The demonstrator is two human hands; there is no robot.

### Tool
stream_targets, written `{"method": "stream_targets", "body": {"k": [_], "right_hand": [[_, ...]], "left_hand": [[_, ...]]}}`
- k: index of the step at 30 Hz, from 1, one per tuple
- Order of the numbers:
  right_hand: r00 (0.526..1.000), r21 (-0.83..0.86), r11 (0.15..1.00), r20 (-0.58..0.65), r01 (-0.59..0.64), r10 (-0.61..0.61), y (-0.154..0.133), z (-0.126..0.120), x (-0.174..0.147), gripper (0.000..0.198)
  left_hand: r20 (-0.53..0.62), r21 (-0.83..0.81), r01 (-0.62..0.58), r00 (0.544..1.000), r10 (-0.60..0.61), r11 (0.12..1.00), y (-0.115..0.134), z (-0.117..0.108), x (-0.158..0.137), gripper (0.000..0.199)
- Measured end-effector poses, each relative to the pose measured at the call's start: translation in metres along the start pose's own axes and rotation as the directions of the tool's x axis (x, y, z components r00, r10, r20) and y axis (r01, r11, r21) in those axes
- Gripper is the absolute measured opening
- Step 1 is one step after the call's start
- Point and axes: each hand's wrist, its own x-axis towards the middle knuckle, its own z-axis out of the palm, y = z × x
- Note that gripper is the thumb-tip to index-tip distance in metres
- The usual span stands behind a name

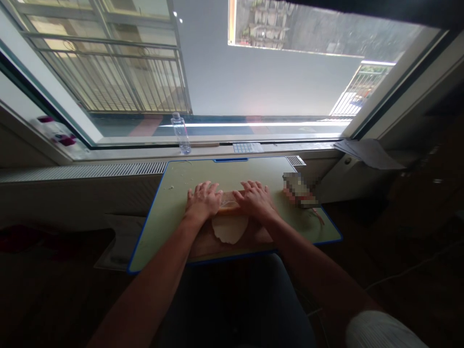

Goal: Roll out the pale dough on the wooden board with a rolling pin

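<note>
A flat, pale sheet of dough [230, 229] lies on a wooden board [203, 248]. Across it runs a wooden rolling pin [230, 211], partly covered by both hands. My left hand [204, 197] rests over the pin's left part, its fingers stretched forward and apart. Over the right part lies my right hand [254, 197], with fingers likewise spread and thumb pointing inward. Neither hand wraps round the pin; the palms' contact with it is hidden. Some dough shows beyond the pin between the thumbs.
The wooden board sits on a green, blue-edged tabletop [152, 237]. A blurred-out object [300, 191] lies at its right, and small scraps [168, 187] at its left. Behind, the windowsill bears a clear bottle [181, 134], a gridded white item [247, 148] and papers [366, 152].
</note>
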Motion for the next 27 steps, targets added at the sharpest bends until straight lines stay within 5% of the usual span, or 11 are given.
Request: {"method": "stream_targets", "body": {"k": [12, 27], "right_hand": [[0.999, 0.023, 0.999, 0.021, -0.035, 0.035, -0.001, -0.002, 0.018, 0.061], [0.999, -0.075, 0.997, -0.031, -0.029, 0.027, -0.008, -0.002, -0.055, 0.064]], "left_hand": [[-0.015, -0.011, 0.004, 1.000, -0.004, 1.000, 0.001, 0.000, 0.015, 0.053], [-0.053, 0.015, 0.022, 0.998, -0.021, 1.000, 0.008, 0.003, -0.050, 0.060]]}}
